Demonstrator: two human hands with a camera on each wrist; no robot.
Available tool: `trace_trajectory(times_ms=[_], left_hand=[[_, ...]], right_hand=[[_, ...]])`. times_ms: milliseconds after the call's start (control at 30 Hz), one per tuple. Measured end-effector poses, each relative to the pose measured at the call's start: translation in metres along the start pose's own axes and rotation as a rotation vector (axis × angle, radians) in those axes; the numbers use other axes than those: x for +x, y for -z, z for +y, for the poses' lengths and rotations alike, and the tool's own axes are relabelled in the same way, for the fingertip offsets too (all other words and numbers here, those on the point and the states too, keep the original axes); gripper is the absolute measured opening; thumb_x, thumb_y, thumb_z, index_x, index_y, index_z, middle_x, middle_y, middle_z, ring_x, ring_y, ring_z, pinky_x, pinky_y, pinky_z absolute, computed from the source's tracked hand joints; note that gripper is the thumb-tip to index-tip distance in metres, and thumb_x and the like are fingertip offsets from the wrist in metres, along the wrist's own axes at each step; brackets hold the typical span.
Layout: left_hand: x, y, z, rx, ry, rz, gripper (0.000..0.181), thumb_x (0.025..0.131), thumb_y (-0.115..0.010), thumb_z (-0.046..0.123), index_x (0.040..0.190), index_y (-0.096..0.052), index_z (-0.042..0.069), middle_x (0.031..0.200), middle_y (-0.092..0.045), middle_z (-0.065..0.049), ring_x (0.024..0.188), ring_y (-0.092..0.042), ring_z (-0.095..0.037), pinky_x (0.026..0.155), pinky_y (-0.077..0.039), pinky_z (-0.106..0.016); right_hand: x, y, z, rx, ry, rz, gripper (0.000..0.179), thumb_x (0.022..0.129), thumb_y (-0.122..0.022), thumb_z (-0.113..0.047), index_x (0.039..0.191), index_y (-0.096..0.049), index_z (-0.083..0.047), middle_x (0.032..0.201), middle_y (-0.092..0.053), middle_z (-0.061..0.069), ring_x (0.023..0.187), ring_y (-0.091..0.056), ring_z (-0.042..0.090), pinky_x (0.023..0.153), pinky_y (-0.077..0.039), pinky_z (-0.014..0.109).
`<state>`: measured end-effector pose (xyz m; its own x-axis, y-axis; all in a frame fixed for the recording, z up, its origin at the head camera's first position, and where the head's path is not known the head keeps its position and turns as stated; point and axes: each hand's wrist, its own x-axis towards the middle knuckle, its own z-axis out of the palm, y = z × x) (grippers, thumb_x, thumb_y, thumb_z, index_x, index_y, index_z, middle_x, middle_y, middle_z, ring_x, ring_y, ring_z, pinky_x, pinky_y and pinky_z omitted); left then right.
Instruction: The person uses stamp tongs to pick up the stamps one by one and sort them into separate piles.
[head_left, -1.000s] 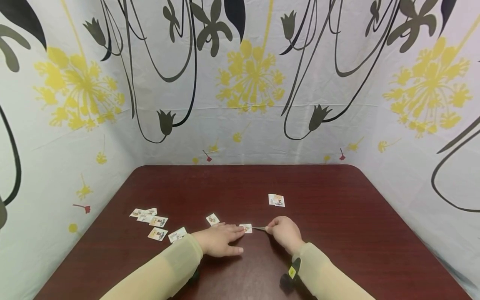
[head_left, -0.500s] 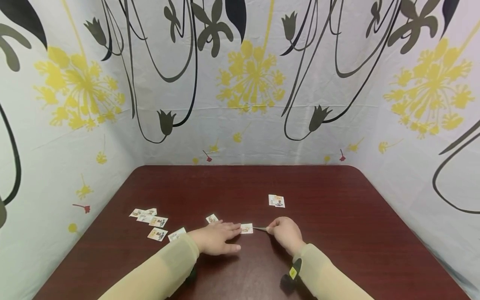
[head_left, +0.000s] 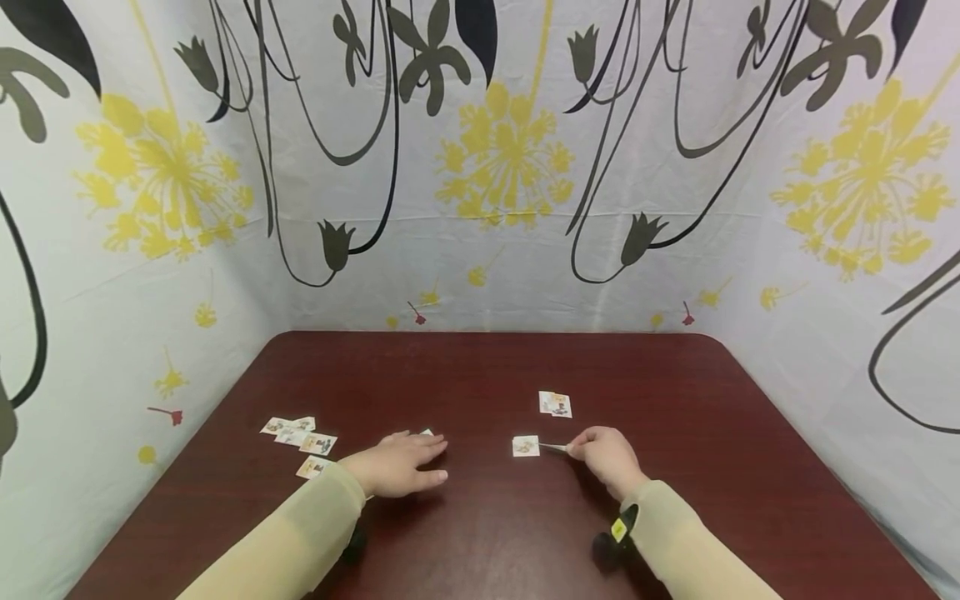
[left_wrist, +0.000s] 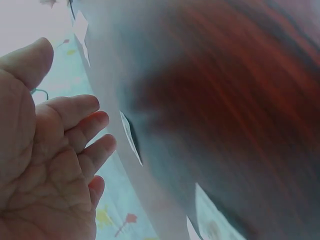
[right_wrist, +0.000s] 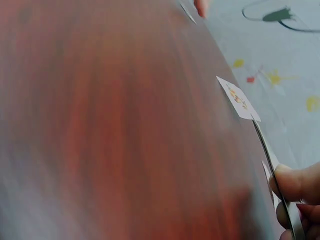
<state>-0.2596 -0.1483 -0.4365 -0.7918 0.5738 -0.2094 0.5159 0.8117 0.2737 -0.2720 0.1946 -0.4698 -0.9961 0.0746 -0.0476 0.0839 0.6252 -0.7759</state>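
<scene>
My right hand (head_left: 611, 460) pinches slim metal tweezers (right_wrist: 270, 161) between thumb and fingers. At the tweezers' tips is a small white picture card (right_wrist: 238, 99), which appears in the head view as a white card (head_left: 526, 446) left of the hand. Whether it touches the table, I cannot tell. My left hand (head_left: 397, 464) is spread palm down with straight fingers, low over the table's left-middle part. In the left wrist view the palm (left_wrist: 50, 160) faces the camera and holds nothing. Behind its fingers a card (head_left: 427, 432) is mostly hidden.
Two overlapping cards (head_left: 555, 404) lie farther back, right of the middle. Several more cards (head_left: 318, 443) are scattered at the left, partly behind the left sleeve. The dark red table (head_left: 480, 367) meets patterned cloth walls (head_left: 480, 275) at the back and sides.
The tweezers and their card have moved right and slightly away from me with my right hand. My left hand has come off that card and shifted left.
</scene>
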Motion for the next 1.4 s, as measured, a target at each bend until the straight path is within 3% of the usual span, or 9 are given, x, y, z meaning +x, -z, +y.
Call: trace_trajectory(times_ms=[367, 600, 833, 933, 1267, 1400], left_hand=[[-0.015, 0.003, -0.008, -0.012, -0.023, 0.04, 0.061, 0.099, -0.046, 0.047, 0.145, -0.044, 0.006, 0.15, -0.039, -0.012, 0.139, -0.033, -0.034, 0.113, -0.019, -0.055], [-0.015, -0.002, -0.017, -0.002, -0.002, 0.054, 0.061, 0.098, -0.049, 0.046, 0.144, -0.045, 0.005, 0.149, -0.041, -0.011, 0.138, -0.034, -0.032, 0.113, -0.019, -0.054], [-0.015, -0.008, -0.022, 0.013, 0.002, 0.067, 0.061, 0.098, -0.05, 0.047, 0.143, -0.047, 0.006, 0.149, -0.042, -0.01, 0.137, -0.036, -0.032, 0.112, -0.021, -0.054], [-0.016, -0.009, -0.022, 0.013, 0.002, 0.065, 0.062, 0.097, -0.049, 0.048, 0.143, -0.046, 0.006, 0.149, -0.041, -0.01, 0.138, -0.036, -0.032, 0.113, -0.02, -0.054], [-0.017, -0.01, -0.021, 0.019, 0.014, 0.053, 0.064, 0.097, -0.049, 0.05, 0.142, -0.047, 0.006, 0.15, -0.04, -0.01, 0.138, -0.035, -0.034, 0.112, -0.022, -0.054], [-0.019, -0.007, -0.018, 0.014, 0.006, 0.046, 0.064, 0.097, -0.048, 0.05, 0.142, -0.047, 0.004, 0.15, -0.04, -0.012, 0.137, -0.035, -0.036, 0.111, -0.022, -0.055]], right_hand=[[0.014, 0.034, 0.028, 0.039, -0.045, 0.0, 0.01, 0.086, -0.066, -0.012, 0.085, -0.069, -0.002, 0.092, -0.063, 0.009, 0.08, -0.05, 0.024, 0.064, -0.039, 0.032], [0.016, 0.05, 0.035, 0.065, -0.059, -0.007, 0.014, 0.088, -0.063, -0.012, 0.089, -0.069, 0.001, 0.1, -0.062, 0.013, 0.083, -0.049, 0.026, 0.066, -0.039, 0.033], [0.024, 0.069, 0.044, 0.08, -0.073, 0.01, 0.022, 0.089, -0.062, -0.013, 0.098, -0.069, 0.005, 0.111, -0.061, 0.021, 0.098, -0.052, 0.031, 0.077, -0.043, 0.037], [0.028, 0.076, 0.049, 0.066, -0.089, 0.022, 0.026, 0.089, -0.062, -0.015, 0.101, -0.07, 0.006, 0.112, -0.059, 0.022, 0.096, -0.05, 0.032, 0.074, -0.043, 0.036], [0.041, 0.082, 0.054, -0.015, -0.09, 0.074, 0.024, 0.086, -0.064, -0.017, 0.095, -0.072, 0.004, 0.093, -0.062, 0.013, 0.084, -0.048, 0.027, 0.066, -0.036, 0.032], [0.042, 0.084, 0.054, -0.078, -0.116, 0.064, 0.026, 0.086, -0.062, -0.02, 0.1, -0.071, 0.0, 0.086, -0.06, 0.011, 0.078, -0.048, 0.026, 0.063, -0.036, 0.033]])
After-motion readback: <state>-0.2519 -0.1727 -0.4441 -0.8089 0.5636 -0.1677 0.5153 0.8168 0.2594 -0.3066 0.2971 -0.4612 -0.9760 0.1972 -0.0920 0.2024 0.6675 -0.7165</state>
